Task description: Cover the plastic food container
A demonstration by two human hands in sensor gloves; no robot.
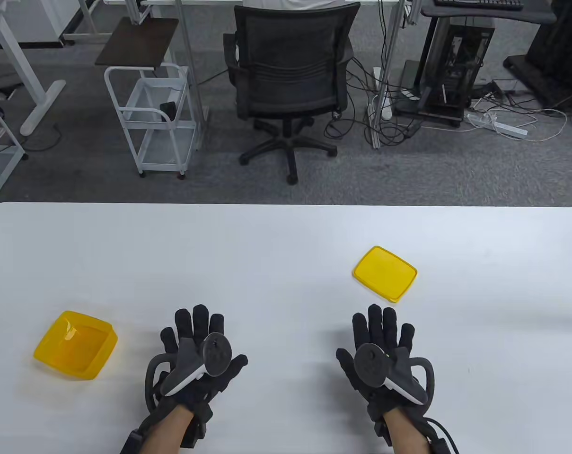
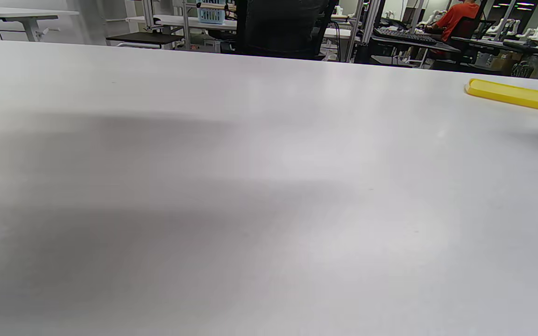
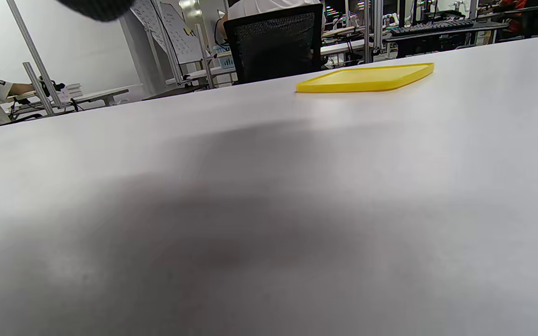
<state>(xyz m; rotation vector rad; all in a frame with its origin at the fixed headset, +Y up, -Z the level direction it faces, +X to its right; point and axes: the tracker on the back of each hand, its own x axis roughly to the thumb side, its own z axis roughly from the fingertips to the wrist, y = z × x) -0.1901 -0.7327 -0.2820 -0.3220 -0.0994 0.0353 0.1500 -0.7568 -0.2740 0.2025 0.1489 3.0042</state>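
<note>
— While both palms lie flat, what are your fingers doing?

— My left hand [image 1: 198,352] rests on the white table [image 1: 286,236] with its fingers stretched forward and slightly spread, holding nothing. My right hand [image 1: 380,352] lies the same way, fingers extended and loose, nothing between them. Each carries its tracker on the back.

— Where is the container?

— The yellow plastic food container [image 1: 75,344] sits open on the table to the left of my left hand, near the left edge, apart from my fingers. It stands upright with its mouth facing up.

— And the lid?

— The yellow lid [image 1: 385,273] lies flat on the table just beyond my right hand, a little to its right, not touching my fingertips. From the right wrist view the lid [image 3: 367,78] shows as a thin slab ahead on the tabletop; from the left wrist view only one end of it [image 2: 516,95] appears at the right edge. Lid and container are well apart, with both my hands between them.

— Anything behind the table?

— A black office chair [image 1: 290,80] stands on the grey floor past the far edge, and a white cart [image 1: 151,123] stands to its left.
</note>
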